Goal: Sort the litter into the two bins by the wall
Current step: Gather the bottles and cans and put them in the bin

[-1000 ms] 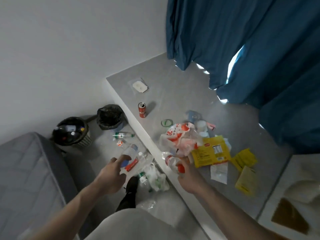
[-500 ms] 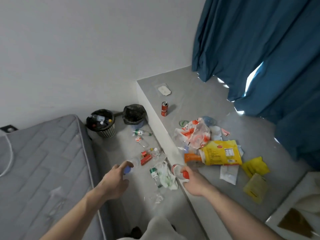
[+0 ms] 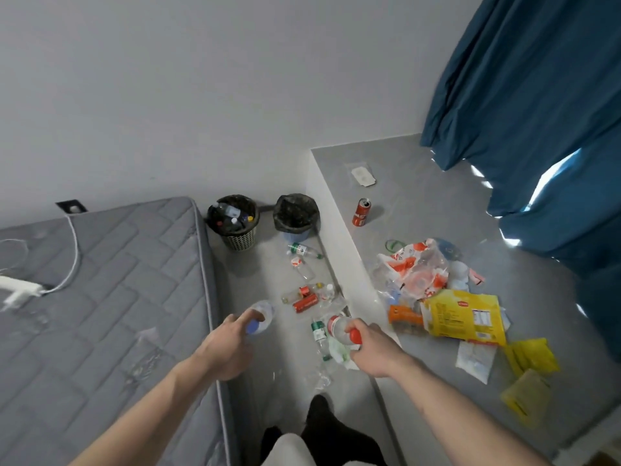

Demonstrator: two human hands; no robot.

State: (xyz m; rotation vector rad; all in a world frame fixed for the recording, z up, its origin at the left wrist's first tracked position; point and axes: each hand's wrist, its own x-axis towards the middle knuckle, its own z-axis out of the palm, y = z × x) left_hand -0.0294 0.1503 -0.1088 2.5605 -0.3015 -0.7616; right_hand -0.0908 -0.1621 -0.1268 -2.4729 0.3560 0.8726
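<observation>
My left hand (image 3: 223, 348) grips a clear plastic bottle with a blue cap (image 3: 260, 317), fingers curled round its cap end, the body pointing off toward twelve o'clock. My right hand (image 3: 371, 348) grips a clear plastic bottle with a red cap (image 3: 342, 329) the same way. Both bottles look empty and light, slightly crumpled, and I hold them above the grey floor (image 3: 268, 274) between the grey quilted mattress (image 3: 100, 297) at nine o'clock and the raised grey platform (image 3: 420, 203) at three o'clock.

Straight ahead at twelve o'clock, against the wall, stand the two bins side by side: the mesh-sided bin with a black liner (image 3: 233, 220), which already holds several bottles, and just to its right the blue bin with a black liner (image 3: 295, 213), whose contents I cannot make out.

I judge the sorting well short of done. On the floor between me and the bins lie more bottles and a flattened red can (image 3: 305, 302). On the platform an upright red drinks can (image 3: 362, 212) stands at one o'clock, with a heap of clear and red-printed plastic bags (image 3: 413, 270), a yellow snack packet (image 3: 463, 317) and yellow sachets (image 3: 531, 356) spread toward three o'clock.
</observation>
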